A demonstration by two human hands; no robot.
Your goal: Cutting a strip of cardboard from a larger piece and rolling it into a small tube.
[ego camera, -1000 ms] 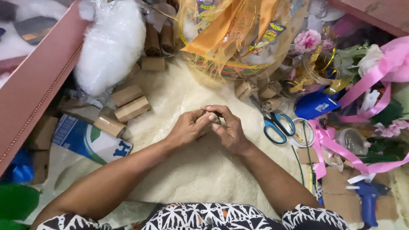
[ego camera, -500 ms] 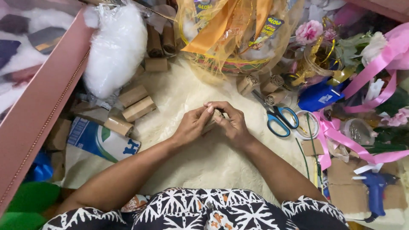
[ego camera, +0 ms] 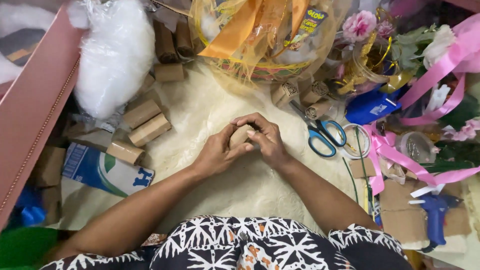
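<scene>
Both hands meet over a cream cloth (ego camera: 200, 115) in the middle of the view. My left hand (ego camera: 218, 152) and my right hand (ego camera: 267, 141) are closed together around a small brown cardboard roll (ego camera: 241, 136), of which only a bit shows between the fingers. Similar brown rolls (ego camera: 146, 122) lie to the left on the cloth's edge. More rolls (ego camera: 302, 95) lie just beyond my right hand.
Blue-handled scissors (ego camera: 320, 135) and a tape ring (ego camera: 356, 141) lie right of my hands. A basket wrapped in yellow film (ego camera: 260, 40) stands behind. Pink ribbon (ego camera: 395, 155), artificial flowers (ego camera: 360, 25), a blue glue gun (ego camera: 435, 217), a white stuffing bag (ego camera: 115, 55) and a pink box (ego camera: 35, 105) surround the cloth.
The view has shifted slightly; my hands stay together on the roll, fingers turning it a little. Nothing else has moved.
</scene>
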